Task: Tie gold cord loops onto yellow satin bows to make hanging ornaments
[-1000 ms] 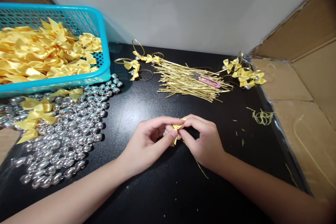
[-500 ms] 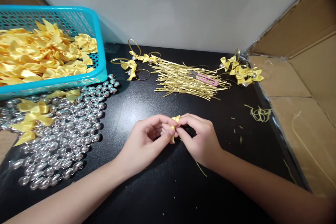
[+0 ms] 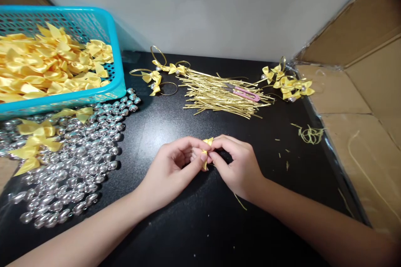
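My left hand (image 3: 175, 167) and my right hand (image 3: 238, 167) meet over the middle of the black table (image 3: 200, 225). Both pinch one small yellow ribbon bow (image 3: 207, 144) between fingertips. A thin gold string (image 3: 239, 202) trails from under my right hand toward me. To the left lies a heap of silver beads (image 3: 75, 162) with a few loose yellow bows (image 3: 37, 137) on top.
A blue basket (image 3: 117, 66) full of yellow bows stands at the back left. Gold strings (image 3: 219, 96) lie in a pile at the back with pink snips (image 3: 247, 93) on them. Finished bows with rings (image 3: 156, 77) and more bows (image 3: 290, 85) flank it. A cardboard box (image 3: 360, 104) borders the right.
Both hands stay pinched on the bow with only slight finger shifts. The view has drifted a little, so the scene sits slightly further left and up.
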The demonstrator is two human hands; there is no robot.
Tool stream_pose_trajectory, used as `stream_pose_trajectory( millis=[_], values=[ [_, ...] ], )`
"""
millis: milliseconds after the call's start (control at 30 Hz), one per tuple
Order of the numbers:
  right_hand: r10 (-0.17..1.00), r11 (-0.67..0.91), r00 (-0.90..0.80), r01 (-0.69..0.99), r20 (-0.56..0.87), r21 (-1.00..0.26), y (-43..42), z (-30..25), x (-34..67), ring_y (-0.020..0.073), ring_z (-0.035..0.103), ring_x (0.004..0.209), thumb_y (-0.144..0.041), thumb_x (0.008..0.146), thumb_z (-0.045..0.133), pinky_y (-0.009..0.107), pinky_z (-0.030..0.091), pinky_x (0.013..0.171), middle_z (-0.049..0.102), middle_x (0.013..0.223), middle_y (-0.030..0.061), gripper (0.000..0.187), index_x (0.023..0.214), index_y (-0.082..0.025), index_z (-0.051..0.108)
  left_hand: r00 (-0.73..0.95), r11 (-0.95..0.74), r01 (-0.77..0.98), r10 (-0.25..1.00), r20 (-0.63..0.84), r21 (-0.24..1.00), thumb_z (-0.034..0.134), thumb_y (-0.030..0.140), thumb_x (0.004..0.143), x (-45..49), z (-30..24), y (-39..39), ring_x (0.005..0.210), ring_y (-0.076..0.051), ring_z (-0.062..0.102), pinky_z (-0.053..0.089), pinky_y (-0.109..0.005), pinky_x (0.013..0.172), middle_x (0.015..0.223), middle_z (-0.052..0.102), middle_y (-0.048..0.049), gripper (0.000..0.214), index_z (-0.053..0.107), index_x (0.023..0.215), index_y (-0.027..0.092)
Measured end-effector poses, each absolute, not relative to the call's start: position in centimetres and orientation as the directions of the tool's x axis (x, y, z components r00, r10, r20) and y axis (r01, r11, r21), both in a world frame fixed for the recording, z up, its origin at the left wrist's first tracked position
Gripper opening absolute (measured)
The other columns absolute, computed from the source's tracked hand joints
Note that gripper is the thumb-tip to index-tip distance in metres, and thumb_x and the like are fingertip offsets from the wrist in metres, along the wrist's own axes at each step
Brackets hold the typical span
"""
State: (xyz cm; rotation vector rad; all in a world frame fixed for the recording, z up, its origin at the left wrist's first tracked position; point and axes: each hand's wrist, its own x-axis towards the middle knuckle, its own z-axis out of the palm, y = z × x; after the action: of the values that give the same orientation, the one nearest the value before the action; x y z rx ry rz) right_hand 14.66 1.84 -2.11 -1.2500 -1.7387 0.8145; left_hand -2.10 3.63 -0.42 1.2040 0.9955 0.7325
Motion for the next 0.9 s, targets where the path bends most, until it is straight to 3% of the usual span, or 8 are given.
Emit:
stream_pose_trajectory(
  millis=[367, 700, 900],
  values=[
    [0.949, 0.309, -0.200, 0.414, 0.245, -0.856, 2.0, -1.6, 14.7, 0.0136, 0.062, 0.073, -0.011, 0.087, 0.057, 0.026, 0.048, 0.072, 0.067, 0.076, 0.0009, 0.011, 0.080, -0.019, 0.059, 0.488, 0.362, -0.285, 0.852, -0.191, 0.888, 0.069, 0.018, 0.086, -3.1, -1.7, 4.3, 0.068, -0.006, 0.066, 0.053, -0.014, 0.067, 0.078, 0.075, 0.0014, 0.012, 0.073, 0.097, 0.022],
    [0.957, 0.194, -0.274, 0.366, 0.094, -0.910, 1.6, -1.3, 14.8, 0.0080, 0.044, 0.046, -0.016, 0.091, 0.044, 0.021, 0.035, 0.050, 0.045, 0.055, -0.0090, 0.009, 0.085, -0.022, 0.045, 0.533, 0.451, -0.367, 0.819, -0.214, 0.813, 0.071, 0.019, 0.085, -3.3, -1.7, 4.6, 0.064, -0.005, 0.062, 0.050, -0.014, 0.065, 0.074, 0.072, 0.0009, 0.015, 0.075, 0.099, 0.022],
    [0.946, 0.141, -0.322, 0.341, 0.025, -0.929, 1.6, -1.1, 14.8, 0.0109, 0.055, 0.053, -0.021, 0.092, 0.040, 0.024, 0.042, 0.056, 0.063, 0.065, -0.0023, 0.008, 0.085, -0.023, 0.041, 0.598, 0.525, -0.373, 0.767, -0.235, 0.765, 0.074, 0.022, 0.082, -3.0, -1.5, 4.5, 0.064, -0.005, 0.061, 0.048, -0.013, 0.062, 0.073, 0.070, 0.0006, 0.018, 0.075, 0.100, 0.021]
  ],
)
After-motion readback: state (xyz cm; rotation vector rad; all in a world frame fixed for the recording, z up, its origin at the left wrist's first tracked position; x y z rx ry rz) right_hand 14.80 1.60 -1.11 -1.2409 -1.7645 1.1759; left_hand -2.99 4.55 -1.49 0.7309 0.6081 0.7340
